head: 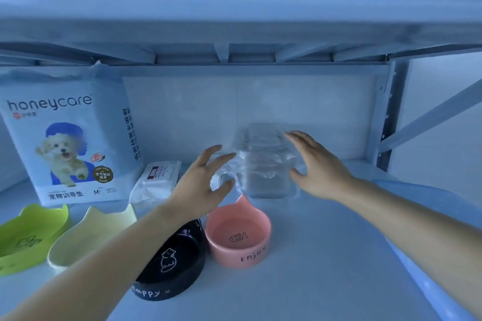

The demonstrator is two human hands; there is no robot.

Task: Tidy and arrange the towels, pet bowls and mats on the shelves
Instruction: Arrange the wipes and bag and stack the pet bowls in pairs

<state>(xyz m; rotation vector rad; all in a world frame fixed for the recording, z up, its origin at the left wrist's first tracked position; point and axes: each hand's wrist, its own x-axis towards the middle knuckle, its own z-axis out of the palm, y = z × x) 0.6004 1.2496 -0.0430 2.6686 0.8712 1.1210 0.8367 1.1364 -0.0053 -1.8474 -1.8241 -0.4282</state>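
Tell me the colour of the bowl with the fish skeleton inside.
Pink: the fish-skeleton bowl has dark line art and "Enjoy" lettering on its side, seen in the head view.

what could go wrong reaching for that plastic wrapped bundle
The clear-plastic-wrapped grey bundle looks slick; the open left hand and right hand only flank it, so it may slip. The left forearm crosses over the black cat-print bowl beside the pink cat-eared bowl; drawing back could knock them.
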